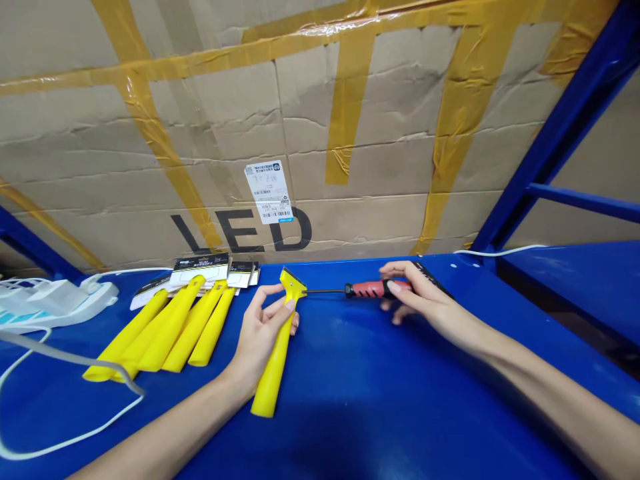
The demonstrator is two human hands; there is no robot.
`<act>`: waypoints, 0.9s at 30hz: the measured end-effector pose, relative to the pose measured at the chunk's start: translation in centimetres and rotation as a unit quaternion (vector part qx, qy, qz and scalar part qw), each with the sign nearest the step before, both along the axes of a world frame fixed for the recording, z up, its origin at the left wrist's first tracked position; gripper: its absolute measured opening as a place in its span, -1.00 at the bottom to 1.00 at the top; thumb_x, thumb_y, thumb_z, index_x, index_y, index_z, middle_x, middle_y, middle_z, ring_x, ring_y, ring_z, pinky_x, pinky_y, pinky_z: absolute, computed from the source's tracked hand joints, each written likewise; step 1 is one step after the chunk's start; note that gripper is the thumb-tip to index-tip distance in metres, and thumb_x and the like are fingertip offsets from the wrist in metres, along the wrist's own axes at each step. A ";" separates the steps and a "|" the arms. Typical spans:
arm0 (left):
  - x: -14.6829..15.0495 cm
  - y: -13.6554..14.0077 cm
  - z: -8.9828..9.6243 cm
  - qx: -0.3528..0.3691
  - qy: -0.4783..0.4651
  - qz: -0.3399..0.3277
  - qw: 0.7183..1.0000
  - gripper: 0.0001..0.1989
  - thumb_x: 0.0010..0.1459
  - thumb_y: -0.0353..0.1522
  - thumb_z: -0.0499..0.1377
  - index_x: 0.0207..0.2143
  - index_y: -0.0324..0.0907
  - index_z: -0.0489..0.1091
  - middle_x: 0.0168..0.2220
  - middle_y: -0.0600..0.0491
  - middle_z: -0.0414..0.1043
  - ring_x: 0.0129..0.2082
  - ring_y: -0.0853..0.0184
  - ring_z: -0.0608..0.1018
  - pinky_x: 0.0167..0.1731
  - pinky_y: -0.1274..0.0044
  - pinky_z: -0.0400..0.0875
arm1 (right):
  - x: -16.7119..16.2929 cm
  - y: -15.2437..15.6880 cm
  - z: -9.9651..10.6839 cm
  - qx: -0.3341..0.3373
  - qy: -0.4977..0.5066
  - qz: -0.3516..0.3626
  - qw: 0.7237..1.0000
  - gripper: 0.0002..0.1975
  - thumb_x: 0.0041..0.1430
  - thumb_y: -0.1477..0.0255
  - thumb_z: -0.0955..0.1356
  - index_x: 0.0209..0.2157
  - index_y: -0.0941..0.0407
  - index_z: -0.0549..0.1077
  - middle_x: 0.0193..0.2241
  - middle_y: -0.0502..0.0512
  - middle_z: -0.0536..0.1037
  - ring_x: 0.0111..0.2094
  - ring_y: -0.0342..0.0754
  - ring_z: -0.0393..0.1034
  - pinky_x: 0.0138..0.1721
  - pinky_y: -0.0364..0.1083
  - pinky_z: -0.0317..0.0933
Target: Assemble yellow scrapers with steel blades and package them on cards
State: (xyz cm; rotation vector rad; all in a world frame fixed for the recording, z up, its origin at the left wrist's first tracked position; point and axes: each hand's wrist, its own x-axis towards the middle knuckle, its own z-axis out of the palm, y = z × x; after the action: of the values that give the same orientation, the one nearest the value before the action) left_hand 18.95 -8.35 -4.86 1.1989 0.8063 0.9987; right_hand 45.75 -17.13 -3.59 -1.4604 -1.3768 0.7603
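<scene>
My left hand point(260, 333) is closed around a yellow scraper point(274, 373), just below its head. The scraper's head points away from me and its wide handle end points toward me. In my right hand point(420, 293) is a screwdriver point(367, 289) with a red and black handle, held by the thumb and fingers near its rear end. Its thin shaft runs left, and the tip meets the right side of the scraper's head. Whether the tip sits in a screw is too small to tell. Several more yellow handles point(170, 327) lie to the left.
Printed card packages point(200, 270) lie at the far ends of those handles. A white power strip point(100, 300) and a loose white cable point(70, 433) are on the left. Behind the blue shelf point(360, 400) stands a taped cardboard box point(225, 160). A blue post point(550, 133) rises at right.
</scene>
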 end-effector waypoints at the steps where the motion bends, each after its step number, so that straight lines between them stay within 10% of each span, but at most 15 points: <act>1: 0.0 0.0 0.0 -0.002 -0.001 0.004 1.000 -0.45 -0.01 -0.21 0.43 -0.08 -0.11 0.23 -0.56 0.13 0.48 -0.55 0.40 0.44 -0.48 0.59 0.32 | 0.0 0.0 0.0 0.011 0.025 0.025 0.999 -0.54 0.23 0.00 0.36 -0.02 -0.02 0.27 -0.21 0.07 0.47 -0.40 -0.06 0.45 -0.35 -0.01 0.41; 7: -0.1 -0.1 0.0 0.001 0.007 -0.026 1.000 -0.48 0.04 -0.22 0.41 -0.09 -0.11 0.20 -0.57 0.13 0.48 -0.55 0.41 0.43 -0.47 0.60 0.31 | 0.1 0.0 -0.1 0.019 -0.080 -0.081 0.993 -0.62 0.36 -0.03 0.21 -0.18 0.01 0.25 -0.51 -0.09 0.33 -0.63 -0.17 0.24 -0.55 -0.10 0.21; 12: -0.1 0.1 -0.1 0.000 0.006 -0.002 1.000 -0.46 0.03 -0.22 0.41 -0.07 -0.13 0.20 -0.58 0.13 0.48 -0.56 0.41 0.43 -0.47 0.60 0.31 | 0.2 0.0 0.0 0.017 0.035 0.041 0.998 -0.55 0.25 0.03 0.37 0.00 -0.01 0.23 -0.35 0.00 0.44 -0.37 -0.04 0.45 -0.31 -0.01 0.40; 18: -0.1 -0.1 0.0 0.004 0.014 -0.025 1.000 -0.46 0.03 -0.21 0.41 -0.08 -0.12 0.18 -0.60 0.14 0.47 -0.57 0.41 0.42 -0.47 0.59 0.30 | 0.0 0.0 -0.3 0.004 -0.026 -0.065 0.998 -0.58 0.32 -0.06 0.24 -0.17 0.01 0.28 -0.49 -0.10 0.32 -0.63 -0.19 0.22 -0.59 -0.13 0.16; 23: -0.2 0.0 -0.1 0.009 0.013 -0.018 1.000 -0.49 0.06 -0.22 0.39 -0.07 -0.12 0.19 -0.58 0.13 0.48 -0.57 0.42 0.42 -0.47 0.59 0.29 | -0.1 0.0 0.2 0.023 0.037 0.034 0.998 -0.55 0.24 0.03 0.38 -0.04 0.06 0.33 -0.42 0.02 0.50 -0.43 -0.07 0.45 -0.35 -0.05 0.37; 27: -0.3 0.0 -0.1 0.012 0.018 -0.029 0.999 -0.48 0.06 -0.22 0.39 -0.07 -0.12 0.18 -0.58 0.14 0.48 -0.55 0.41 0.43 -0.46 0.59 0.30 | -0.7 0.1 0.1 0.004 0.005 -0.020 1.000 -0.53 0.27 -0.03 0.32 -0.12 0.11 0.38 -0.65 -0.08 0.40 -0.66 -0.14 0.28 -0.59 -0.14 0.19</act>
State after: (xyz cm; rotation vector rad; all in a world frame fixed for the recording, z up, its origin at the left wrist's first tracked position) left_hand 18.60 -8.37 -5.00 1.2584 0.7848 0.9434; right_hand 45.09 -16.99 -3.46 -1.4714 -1.3373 0.7346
